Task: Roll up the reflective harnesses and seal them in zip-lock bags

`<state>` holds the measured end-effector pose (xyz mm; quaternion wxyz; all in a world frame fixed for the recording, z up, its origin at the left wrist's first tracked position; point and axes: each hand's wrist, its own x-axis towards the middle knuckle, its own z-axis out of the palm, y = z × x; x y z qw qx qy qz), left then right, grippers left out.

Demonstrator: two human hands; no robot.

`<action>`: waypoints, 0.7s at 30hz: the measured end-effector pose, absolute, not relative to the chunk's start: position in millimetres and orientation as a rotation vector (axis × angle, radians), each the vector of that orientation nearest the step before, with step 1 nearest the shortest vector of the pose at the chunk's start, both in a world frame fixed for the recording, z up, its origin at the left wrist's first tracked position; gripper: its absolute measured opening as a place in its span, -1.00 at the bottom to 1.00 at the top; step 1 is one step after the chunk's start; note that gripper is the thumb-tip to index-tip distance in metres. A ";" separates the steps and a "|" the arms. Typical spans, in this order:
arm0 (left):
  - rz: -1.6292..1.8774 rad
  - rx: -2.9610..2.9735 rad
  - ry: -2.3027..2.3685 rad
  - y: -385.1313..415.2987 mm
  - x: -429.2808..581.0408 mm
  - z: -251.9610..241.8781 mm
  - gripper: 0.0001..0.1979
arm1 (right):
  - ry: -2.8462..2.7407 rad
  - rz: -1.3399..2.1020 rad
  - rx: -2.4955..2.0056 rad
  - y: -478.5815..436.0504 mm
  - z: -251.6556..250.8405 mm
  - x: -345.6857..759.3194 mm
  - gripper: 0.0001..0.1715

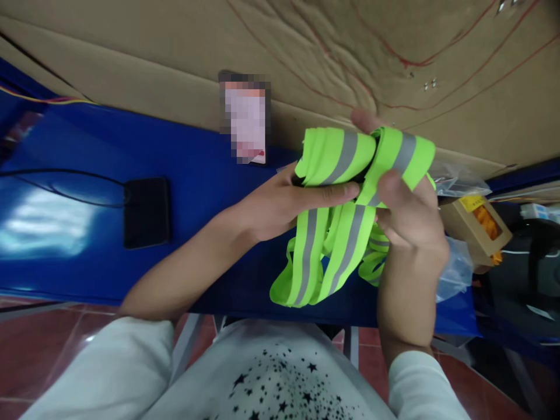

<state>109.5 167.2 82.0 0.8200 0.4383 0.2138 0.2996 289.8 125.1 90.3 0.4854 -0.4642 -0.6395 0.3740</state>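
Note:
A bundle of neon-yellow reflective straps (335, 154) with grey stripes is held up in front of me, over the table. My left hand (297, 201) grips its left side, thumb laid across the front and fingers behind the folds. On the right, my right hand (409, 213) is wrapped round another folded part, its thumb over the front; some of its fingers are hidden behind the strap. Long loops (306, 262) hang down between and below the hands. More strap of the same kind lies behind, near my right wrist.
A blue table (192, 151) spans the view, backed by a cardboard panel (153, 64) with red wires. A blurred phone (247, 119) leans on the panel. At left lies a black box (146, 213) with cables; at right are a cardboard box (479, 224) and clear plastic bags (455, 271).

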 end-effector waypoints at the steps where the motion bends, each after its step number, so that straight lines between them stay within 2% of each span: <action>1: 0.650 0.927 0.459 167.0 109.7 81.6 -0.57 | -1.525 0.949 -1.098 125.2 87.9 289.7 -0.31; 4: 0.621 0.872 0.430 167.7 112.2 77.9 -0.58 | -1.514 0.857 -1.054 125.2 84.6 289.9 -0.77; 6: 0.558 0.825 0.367 169.3 114.9 74.6 -0.59 | -1.577 0.736 -1.048 123.7 87.9 290.8 -0.86; 11: 0.389 0.834 0.128 170.5 116.0 69.6 -0.71 | -1.697 0.529 -1.069 109.2 112.3 294.2 -0.56; 14: 0.373 0.946 -0.001 168.8 109.4 71.2 -0.54 | -1.754 0.460 -1.141 97.7 128.2 296.3 -0.52; 16: 0.407 0.967 0.027 168.2 104.7 75.5 -0.51 | -1.877 0.431 -1.156 93.9 135.0 298.3 -0.55; 19: 0.361 0.954 0.127 170.5 100.1 84.8 -0.64 | -2.052 0.428 -1.173 96.0 137.3 303.6 -0.50; 21: 0.316 0.965 0.178 173.8 98.3 90.0 -0.66 | -2.147 0.546 -1.169 100.5 133.7 309.5 -0.30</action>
